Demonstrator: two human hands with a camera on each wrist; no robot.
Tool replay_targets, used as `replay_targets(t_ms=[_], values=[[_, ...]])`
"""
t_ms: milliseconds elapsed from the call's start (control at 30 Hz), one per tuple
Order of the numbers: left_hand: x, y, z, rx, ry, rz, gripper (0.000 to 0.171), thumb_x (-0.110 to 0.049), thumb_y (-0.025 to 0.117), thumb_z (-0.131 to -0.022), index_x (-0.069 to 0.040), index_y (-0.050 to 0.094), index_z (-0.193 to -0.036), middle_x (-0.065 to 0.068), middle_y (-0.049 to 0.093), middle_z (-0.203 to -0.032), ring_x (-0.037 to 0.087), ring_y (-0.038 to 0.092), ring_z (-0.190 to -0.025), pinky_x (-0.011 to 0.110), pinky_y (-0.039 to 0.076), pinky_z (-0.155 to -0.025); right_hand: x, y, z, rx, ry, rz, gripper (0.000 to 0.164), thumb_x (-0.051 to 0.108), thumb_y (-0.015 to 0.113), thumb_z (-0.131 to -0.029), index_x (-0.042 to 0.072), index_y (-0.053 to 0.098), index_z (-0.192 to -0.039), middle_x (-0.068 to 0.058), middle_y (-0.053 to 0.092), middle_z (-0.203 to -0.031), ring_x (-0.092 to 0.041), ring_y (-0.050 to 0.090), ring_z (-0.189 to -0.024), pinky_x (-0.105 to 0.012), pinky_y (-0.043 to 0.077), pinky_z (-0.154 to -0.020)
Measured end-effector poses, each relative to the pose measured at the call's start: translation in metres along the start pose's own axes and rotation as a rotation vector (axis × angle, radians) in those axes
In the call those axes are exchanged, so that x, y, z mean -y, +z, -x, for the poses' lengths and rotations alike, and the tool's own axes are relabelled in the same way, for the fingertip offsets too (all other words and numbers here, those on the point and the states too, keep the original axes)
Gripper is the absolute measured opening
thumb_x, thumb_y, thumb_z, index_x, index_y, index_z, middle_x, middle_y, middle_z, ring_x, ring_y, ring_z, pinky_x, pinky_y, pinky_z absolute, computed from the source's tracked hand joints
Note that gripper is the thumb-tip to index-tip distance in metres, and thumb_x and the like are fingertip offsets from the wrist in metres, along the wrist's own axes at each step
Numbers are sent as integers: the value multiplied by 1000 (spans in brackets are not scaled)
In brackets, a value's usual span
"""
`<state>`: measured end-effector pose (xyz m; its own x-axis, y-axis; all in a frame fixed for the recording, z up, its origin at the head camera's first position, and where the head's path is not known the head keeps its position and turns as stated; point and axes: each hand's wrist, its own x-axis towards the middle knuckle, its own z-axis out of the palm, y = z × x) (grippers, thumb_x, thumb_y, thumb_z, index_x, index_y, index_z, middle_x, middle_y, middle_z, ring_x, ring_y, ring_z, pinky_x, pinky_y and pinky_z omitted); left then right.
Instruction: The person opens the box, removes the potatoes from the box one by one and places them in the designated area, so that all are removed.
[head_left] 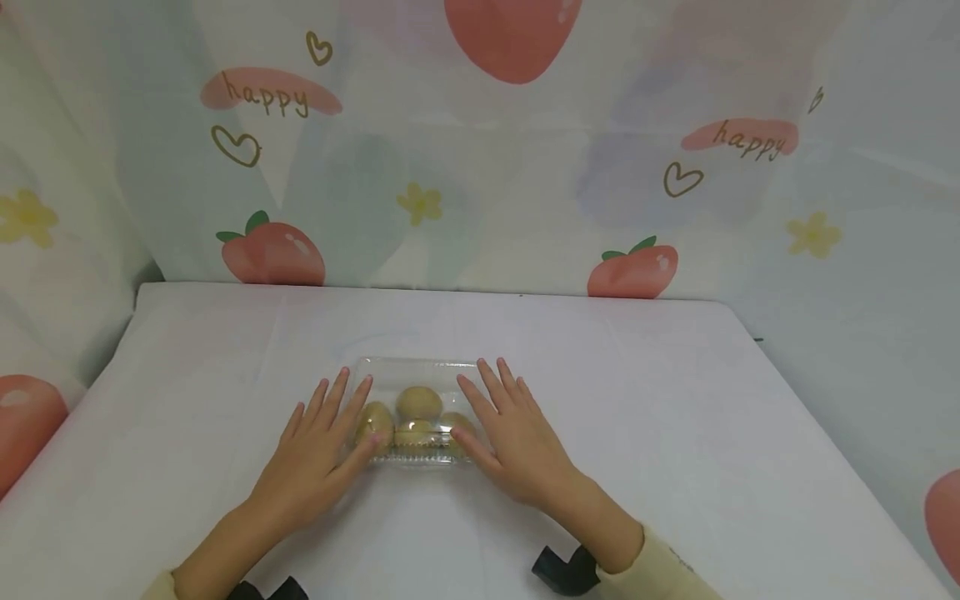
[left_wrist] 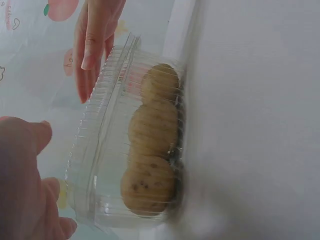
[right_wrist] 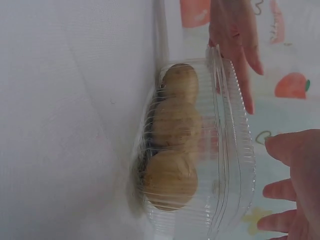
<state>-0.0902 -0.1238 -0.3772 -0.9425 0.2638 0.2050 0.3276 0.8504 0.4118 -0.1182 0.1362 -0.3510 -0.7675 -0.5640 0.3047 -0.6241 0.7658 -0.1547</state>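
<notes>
A clear plastic clamshell box (head_left: 408,364) sits on the table with several potatoes (head_left: 419,403) inside, and its ribbed lid appears closed. Over its left side, my left hand (head_left: 318,450) spreads its fingers straight. My right hand (head_left: 517,437) does likewise at the right side, its thumb and index finger overlapping the box in the head view. Both wrist views show the fingers beside or above the rim, not curled round it. Whether any fingertip touches the plastic, I cannot tell. Dark spots mark the nearest potato (left_wrist: 147,185) in the left wrist view.
A white cloth (head_left: 675,433) covers the table. Behind it hangs a patterned backdrop (head_left: 510,183) with strawberries, hearts and flowers, which also runs along both sides. Black wrist mounts (head_left: 564,572) show near the bottom edge, by the light sleeves (head_left: 660,571).
</notes>
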Motion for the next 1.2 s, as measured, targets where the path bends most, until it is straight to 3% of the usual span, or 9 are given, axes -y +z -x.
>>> replay_targets(t_ms=[233, 500, 667, 733, 933, 1100, 1167, 1200], values=[[10, 7, 12, -39, -13, 180, 62, -37, 40, -96, -22, 10, -148, 12, 11, -151, 37, 7, -135, 63, 12, -100, 7, 8, -6, -64, -111, -7, 55, 39, 49, -92, 5, 43, -135, -20, 33, -141, -30, 17, -135, -47, 19, -106], [16, 16, 17, -77, -9, 421, 60, -24, 39, -99, -15, 6, -148, 13, 9, -151, 36, 7, -135, 60, 11, -102, 18, 18, -15, -182, -258, -14, 48, 40, 39, -96, 3, 50, -125, -22, 42, -133, -36, 34, -127, -48, 29, -102], [17, 18, 18, -68, -29, 598, 57, -21, 34, -100, -20, 2, -148, 11, 8, -151, 32, 8, -136, 59, 13, -103, 26, 24, -19, -208, -314, -2, 44, 38, 44, -94, 3, 53, -120, -20, 46, -131, -33, 36, -126, -42, 28, -104], [16, 17, 18, -58, -51, 655, 56, -21, 31, -100, -17, 2, -148, 12, 11, -151, 33, 10, -135, 57, 15, -103, 30, 25, -21, -203, -328, -2, 43, 36, 49, -92, 2, 54, -119, -19, 46, -130, -32, 35, -127, -40, 27, -105], [18, 21, 19, -34, -101, 751, 55, -23, 27, -101, -5, 3, -146, 13, 17, -149, 30, 10, -135, 29, 13, -106, 43, 33, -27, -224, -382, 24, 47, 33, 58, -86, 1, 55, -120, -19, 50, -126, -31, 40, -123, -39, 31, -103], [21, 22, 19, -20, -106, 803, 53, -24, 23, -101, -4, 5, -146, 15, 17, -149, 32, 10, -135, 48, 12, -105, 51, 39, -34, -289, -409, 106, 46, 38, 56, -85, 6, 58, -117, -15, 53, -123, -29, 45, -118, -37, 45, -89], [22, 22, 18, -16, -98, 831, 52, -25, 22, -101, -3, 6, -146, 18, 16, -148, 33, 9, -135, 47, 11, -106, 54, 40, -36, -274, -403, 97, 45, 38, 57, -85, 6, 57, -117, -15, 52, -124, -29, 44, -119, -37, 43, -92], [22, 22, 18, -18, -97, 845, 52, -25, 21, -101, -3, 8, -146, 18, 16, -148, 33, 9, -135, 40, 11, -107, 56, 40, -36, -263, -400, 85, 45, 37, 58, -85, 6, 57, -118, -16, 52, -125, -30, 43, -120, -38, 41, -94]])
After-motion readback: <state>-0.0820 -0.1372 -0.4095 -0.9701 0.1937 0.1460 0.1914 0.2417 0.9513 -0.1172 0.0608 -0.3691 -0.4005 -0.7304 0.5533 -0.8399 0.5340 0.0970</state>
